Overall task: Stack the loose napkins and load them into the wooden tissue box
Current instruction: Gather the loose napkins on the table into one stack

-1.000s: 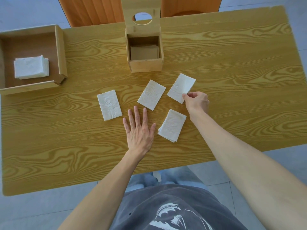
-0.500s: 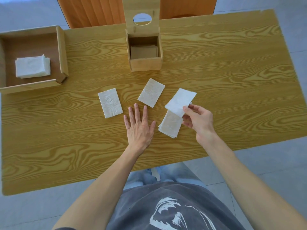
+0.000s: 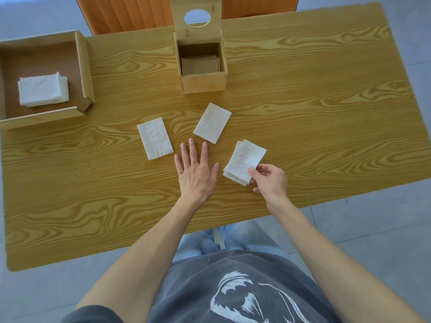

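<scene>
A small pile of white napkins (image 3: 243,160) lies on the wooden table (image 3: 326,113), right of centre. My right hand (image 3: 270,181) pinches the pile's near corner between thumb and fingers. Two single napkins lie flat farther left: one (image 3: 155,138) beside my left fingertips, another (image 3: 212,123) just beyond them. My left hand (image 3: 196,173) rests flat on the table, fingers spread, holding nothing. The wooden tissue box (image 3: 203,79) stands at the back centre, its lid (image 3: 197,17) with a round hole raised, and napkins lie inside it.
An open wooden tray (image 3: 82,66) at the back left holds a thick stack of white napkins (image 3: 43,89). An orange chair (image 3: 130,12) stands behind the table. The table's near edge runs just below my wrists.
My right hand lifted the far-right napkin, carried it toward me and laid it on the pile. The left hand stayed flat on the table.
</scene>
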Demonstrator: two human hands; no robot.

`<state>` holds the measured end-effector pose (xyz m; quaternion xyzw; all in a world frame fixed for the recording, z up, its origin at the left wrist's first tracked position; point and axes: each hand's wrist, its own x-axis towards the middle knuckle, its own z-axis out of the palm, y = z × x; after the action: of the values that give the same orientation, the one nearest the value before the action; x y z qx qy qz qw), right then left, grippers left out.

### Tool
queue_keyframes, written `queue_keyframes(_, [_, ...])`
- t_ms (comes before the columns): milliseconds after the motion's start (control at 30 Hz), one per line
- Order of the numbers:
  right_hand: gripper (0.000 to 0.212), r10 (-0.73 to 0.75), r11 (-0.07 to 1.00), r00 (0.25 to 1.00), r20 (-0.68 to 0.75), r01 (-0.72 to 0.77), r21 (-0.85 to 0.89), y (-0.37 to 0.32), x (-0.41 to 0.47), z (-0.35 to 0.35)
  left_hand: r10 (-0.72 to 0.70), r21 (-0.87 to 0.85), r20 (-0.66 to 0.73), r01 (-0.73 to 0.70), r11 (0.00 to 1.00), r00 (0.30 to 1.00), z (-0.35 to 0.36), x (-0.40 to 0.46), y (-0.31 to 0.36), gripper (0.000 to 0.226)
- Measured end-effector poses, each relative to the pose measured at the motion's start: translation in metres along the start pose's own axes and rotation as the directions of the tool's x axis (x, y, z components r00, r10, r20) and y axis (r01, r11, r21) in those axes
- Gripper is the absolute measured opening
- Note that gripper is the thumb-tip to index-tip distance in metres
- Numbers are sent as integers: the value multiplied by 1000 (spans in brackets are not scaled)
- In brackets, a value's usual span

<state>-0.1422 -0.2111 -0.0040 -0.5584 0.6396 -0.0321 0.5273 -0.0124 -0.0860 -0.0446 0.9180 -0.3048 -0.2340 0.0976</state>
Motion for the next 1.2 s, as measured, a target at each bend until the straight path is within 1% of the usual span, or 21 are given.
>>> queue_keyframes(67, [19,-26,997,999,-20,24,-77,2,3,3,2,-3,-1,-2,1000,1000,0,0,0,70])
queue_keyframes(133, [22,-61,980,997,-47,50,-195,3,5,5,3,-4,-4,-3,1000,1000,0,0,-1,70])
queue_keyframes(200, [33,-100,949,993,-65,75,-305,2,5,5,3,-5,-10,-3,1000,1000,0,0,-1,71])
queue_keyframes(233, [41,-123,937,990,-74,92,-338,0,5,5,2,-4,-10,-2,1000,1000,0,0,-1,71])
queue_keyframes(300, [60,-174,916,981,-83,130,-380,-2,5,4,0,-3,-11,0,1000,1000,0,0,0,71])
queue_keyframes(333, [65,-198,905,977,-81,151,-397,-3,7,4,-1,-5,-13,1,1000,1000,0,0,0,71])
queue_keyframes(500, [72,-387,834,918,-82,310,-457,-22,19,9,-6,-35,-39,5,999,999,-4,-1,0,69])
queue_keyframes(600, [63,-435,813,899,-53,367,-451,-46,28,16,-29,-63,-89,24,998,996,-9,1,-1,63])
queue_keyframes(733, [46,-490,760,871,39,449,-469,-74,41,31,-85,-114,-152,68,991,985,-17,9,0,57])
queue_keyframes(800, [42,-492,734,865,95,471,-488,-85,47,40,-91,-117,-171,71,991,981,-22,14,-1,56])
queue_keyframes(867, [44,-476,715,869,136,473,-514,-95,54,49,-93,-114,-182,73,991,979,-25,17,-1,57])
queue_keyframes(933, [49,-452,712,878,157,461,-529,-103,60,58,-101,-111,-179,82,991,979,-27,20,-1,59])
queue_keyframes(1067, [59,-373,721,910,180,406,-561,-115,70,74,-67,-30,-125,63,998,990,-23,20,-1,64])
queue_keyframes(1200, [47,-337,709,928,161,363,-604,-121,75,81,-46,-3,-59,46,999,997,-14,16,-3,70])
